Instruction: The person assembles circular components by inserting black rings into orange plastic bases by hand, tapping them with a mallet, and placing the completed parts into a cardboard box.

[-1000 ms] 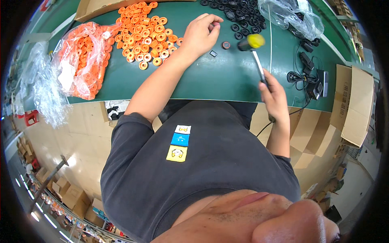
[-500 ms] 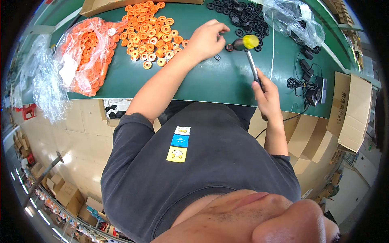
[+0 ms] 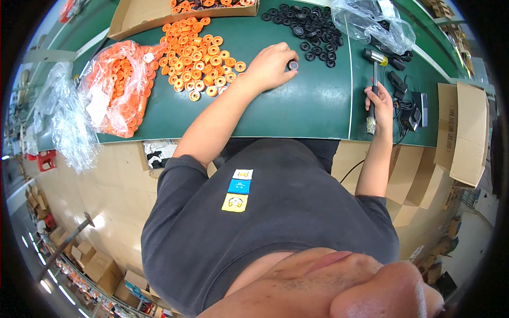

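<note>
A: What did you have at that moment?

B: I had the left hand (image 3: 270, 66) on the green tabletop (image 3: 307, 106), fingers pinched narrow around a small dark cylindrical part (image 3: 292, 65) stood on end, pale ring on its top face. It sat just right of the loose orange rollers (image 3: 199, 58), well short of the black wheels (image 3: 307, 26) beyond it.

A: Right side?

B: The right hand (image 3: 379, 100) was wrapped tight round the handle of the hammer (image 3: 374, 79), near the tabletop's near edge, far right of the orange rollers. Handle ran away from me, head with the yellowish face at the far end, off the surface as far as I could tell.

A: How would the part handle?

B: I judged it light, stiff and small. Probably smooth-sided, so it could tip or skid under a glancing hit. I'd hold it low on the sides with fingertips clear of the top face. The hammer looked head-heavy, and the grip was at mid to lower handle.

A: Anything else around?

B: A clear bag of orange rollers (image 3: 114, 87) lay left of the loose pile and a cardboard box (image 3: 159, 16) sat behind it. A crumpled clear bag (image 3: 371, 21) lay beyond the hammer and dark cables and tools (image 3: 405, 106) just right of the hammer hand.

A: Could you see detail on the part?

B: It was too small to see more than dark body, lighter top.
</note>
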Available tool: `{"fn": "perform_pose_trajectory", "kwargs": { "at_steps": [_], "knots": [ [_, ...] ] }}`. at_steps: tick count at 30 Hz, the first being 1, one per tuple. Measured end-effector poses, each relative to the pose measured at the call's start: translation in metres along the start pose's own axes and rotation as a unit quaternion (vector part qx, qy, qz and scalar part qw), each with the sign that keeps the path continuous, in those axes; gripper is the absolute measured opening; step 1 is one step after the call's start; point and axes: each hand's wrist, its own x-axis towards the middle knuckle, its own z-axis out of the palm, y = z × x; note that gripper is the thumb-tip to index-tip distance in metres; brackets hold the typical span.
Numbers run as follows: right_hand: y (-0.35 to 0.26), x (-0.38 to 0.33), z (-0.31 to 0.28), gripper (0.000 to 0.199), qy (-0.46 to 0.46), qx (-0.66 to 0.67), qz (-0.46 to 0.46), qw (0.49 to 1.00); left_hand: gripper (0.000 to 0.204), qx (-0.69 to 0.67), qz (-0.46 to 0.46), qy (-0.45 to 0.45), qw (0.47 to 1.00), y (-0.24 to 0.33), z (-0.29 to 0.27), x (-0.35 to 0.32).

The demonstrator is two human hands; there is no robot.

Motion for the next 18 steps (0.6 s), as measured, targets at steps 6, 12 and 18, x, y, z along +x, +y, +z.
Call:
{"fn": "perform_pose_trajectory", "kwargs": {
  "at_steps": [6,12,18],
  "knots": [
    [0.001,0.012,0.003,0.051,0.126,-0.523,-0.172,0.825,0.021,-0.026,-0.029,-0.018,0.999,-0.004,-0.029,0.008],
    [-0.024,0.019,0.049,0.043,0.109,-0.5,-0.303,0.804,0.029,-0.097,-0.09,0.171,0.976,-0.032,-0.091,0.041],
    [-0.025,0.02,0.119,0.035,-0.056,-0.407,-0.314,0.856,0.039,-0.086,-0.173,0.388,0.901,-0.04,-0.12,0.028]
  ]
}}
